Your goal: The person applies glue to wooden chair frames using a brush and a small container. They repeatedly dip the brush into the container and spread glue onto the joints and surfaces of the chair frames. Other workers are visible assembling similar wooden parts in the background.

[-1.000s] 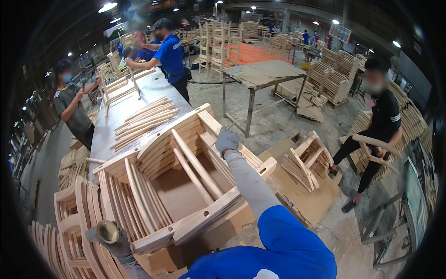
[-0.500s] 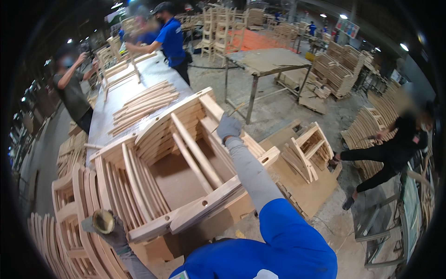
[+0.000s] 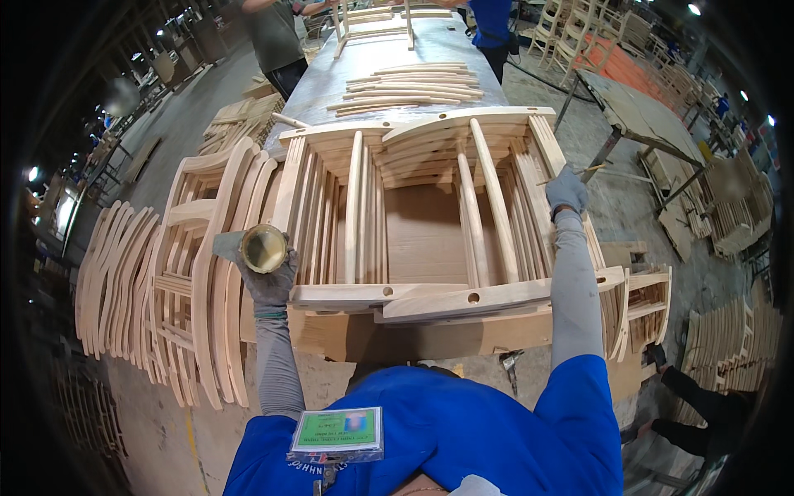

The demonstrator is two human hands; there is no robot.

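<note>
The left hand [image 3: 266, 277], in a grey glove, is clenched around a mallet [image 3: 258, 248] whose round brass-coloured face points up at the camera; it hovers just beside the near left corner of a wooden chair frame [image 3: 430, 215]. The right hand [image 3: 566, 190], also gloved, is clasped over the frame's right side rail, the long grey sleeve running back to the blue shirt at the lower edge.

The chair frame lies flat on a stack of like frames, directly in front of the person, at the near end of a long grey desk [image 3: 389, 58]. Its pale curved slats run away from the person, and its near crossbar [image 3: 447, 296] shows round dowel holes. Through the slats a brown board underneath is visible.

Farther along the desk lies a loose bundle of curved slats [image 3: 409, 83], and beyond it a further frame at the far end. Two other people stand there, one in a dark green shirt [image 3: 277, 33] on the left and one in blue [image 3: 492, 21] on the right.

Close on the left, rows of curved chair parts [image 3: 165, 273] stand on edge and crowd the floor right up to the left arm. On the right, a smaller stack of frames [image 3: 645, 306] sits touching the work stack, and a metal-legged table [image 3: 641, 124] stands farther off on the concrete floor. More stacked parts [image 3: 732, 339] lie at the far right, near a dark-clad leg of another person [image 3: 695, 397]. A green badge [image 3: 337, 430] hangs on the person's chest.
</note>
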